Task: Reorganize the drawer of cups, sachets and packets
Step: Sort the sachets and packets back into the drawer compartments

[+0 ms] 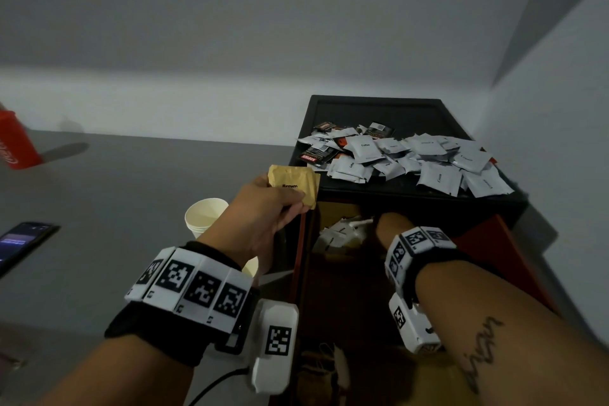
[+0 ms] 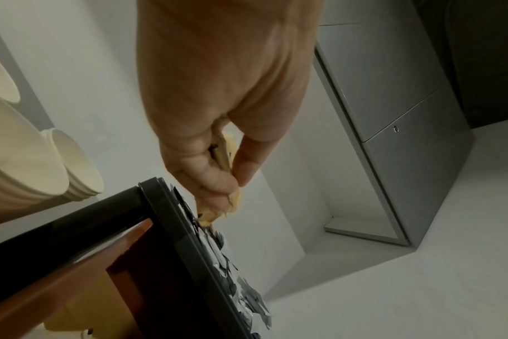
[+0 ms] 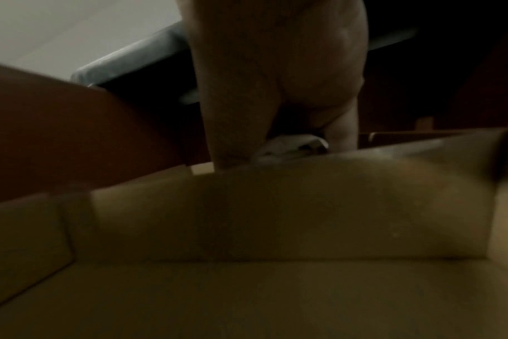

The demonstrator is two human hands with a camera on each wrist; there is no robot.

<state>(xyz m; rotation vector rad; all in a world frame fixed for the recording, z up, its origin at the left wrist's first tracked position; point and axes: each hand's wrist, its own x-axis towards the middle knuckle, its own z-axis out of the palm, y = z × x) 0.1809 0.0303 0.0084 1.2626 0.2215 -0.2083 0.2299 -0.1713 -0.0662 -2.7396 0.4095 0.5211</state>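
Observation:
My left hand pinches a small stack of brown sachets by the near left corner of the black cabinet top; the left wrist view shows thumb and fingers of this hand curled round the brown sachets. My right hand reaches down into the open drawer, fingertips hidden under the cabinet edge. In the right wrist view that hand has thumb and fingers closed round a white sachet above a tan cardboard box. More white sachets lie in the drawer.
A heap of white sachets with a few dark packets covers the cabinet top. Stacked paper cups stand on the grey counter left of the drawer. A phone and a red cup sit at the far left.

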